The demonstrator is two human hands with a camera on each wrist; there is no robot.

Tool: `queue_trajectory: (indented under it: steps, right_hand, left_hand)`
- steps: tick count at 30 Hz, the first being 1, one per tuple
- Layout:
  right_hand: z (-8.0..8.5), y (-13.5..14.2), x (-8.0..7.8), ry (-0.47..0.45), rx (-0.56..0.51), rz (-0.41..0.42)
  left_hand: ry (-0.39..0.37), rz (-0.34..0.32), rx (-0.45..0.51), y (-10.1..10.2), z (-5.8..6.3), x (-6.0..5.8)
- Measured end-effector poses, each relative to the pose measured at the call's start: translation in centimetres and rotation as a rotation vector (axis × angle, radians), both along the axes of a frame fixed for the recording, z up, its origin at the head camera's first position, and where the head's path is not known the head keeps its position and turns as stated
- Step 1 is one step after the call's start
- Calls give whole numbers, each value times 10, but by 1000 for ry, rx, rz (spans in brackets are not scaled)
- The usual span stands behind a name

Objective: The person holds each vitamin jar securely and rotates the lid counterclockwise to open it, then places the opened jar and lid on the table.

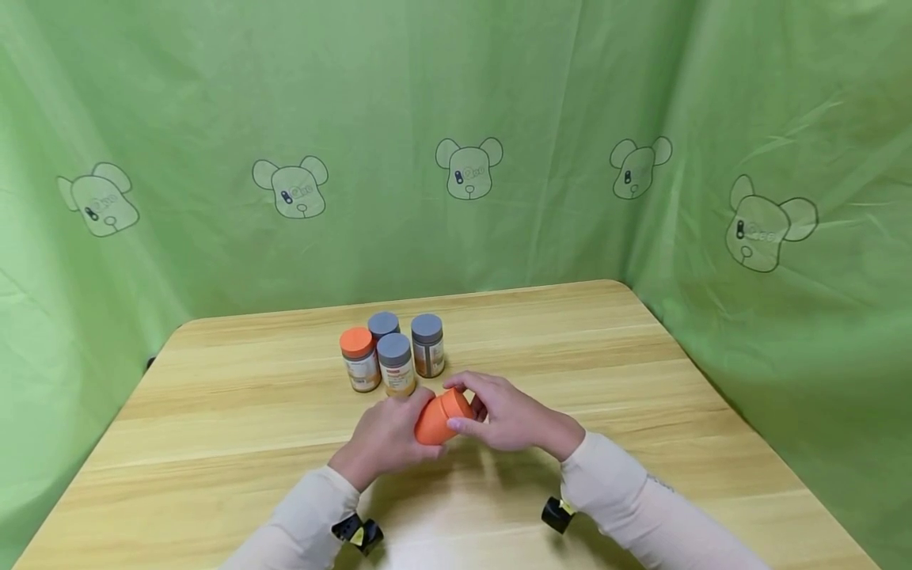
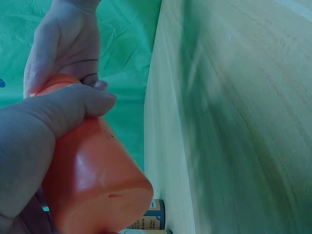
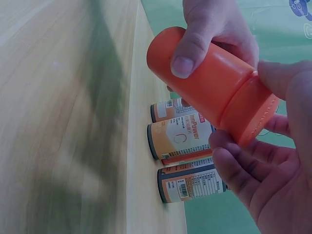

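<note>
An orange plastic bottle (image 1: 431, 427) is tilted above the table between both hands. My left hand (image 1: 388, 435) grips its body, with the thumb (image 2: 73, 106) laid across the side in the left wrist view. My right hand (image 1: 509, 416) holds the orange cap (image 3: 249, 109) at the other end, thumb on one side and fingers on the other. In the right wrist view the cap sits on the bottle with a visible seam between them. The bottle's base (image 2: 109, 209) faces the left wrist camera.
Just beyond the hands, an orange-lidded jar (image 1: 362, 370) and grey-lidded jars (image 1: 396, 366) with printed labels stand upright in a cluster. Another grey-lidded jar (image 1: 428, 348) is at its right. The wooden table (image 1: 606, 356) meets green curtains (image 1: 556, 229) behind.
</note>
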State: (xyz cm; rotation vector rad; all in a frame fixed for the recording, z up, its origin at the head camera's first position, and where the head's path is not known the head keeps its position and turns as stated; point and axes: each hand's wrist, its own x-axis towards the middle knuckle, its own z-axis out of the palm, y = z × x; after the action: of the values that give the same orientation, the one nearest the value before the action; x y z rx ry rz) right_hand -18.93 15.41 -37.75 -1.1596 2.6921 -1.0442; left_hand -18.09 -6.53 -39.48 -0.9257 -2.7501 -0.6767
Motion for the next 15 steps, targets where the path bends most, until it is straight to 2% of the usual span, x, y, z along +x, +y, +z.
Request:
queue_trajectory:
  steps: [6, 11, 15]
  right_hand:
    - [1, 1, 0, 21, 16, 3]
    - [2, 1, 0, -3, 22, -41]
    - [3, 1, 0, -22, 6, -27]
  left_hand:
    - [1, -2, 8, 0, -1, 0]
    - [-1, -6, 5, 0, 0, 1]
    - [1, -9, 9, 1, 1, 1]
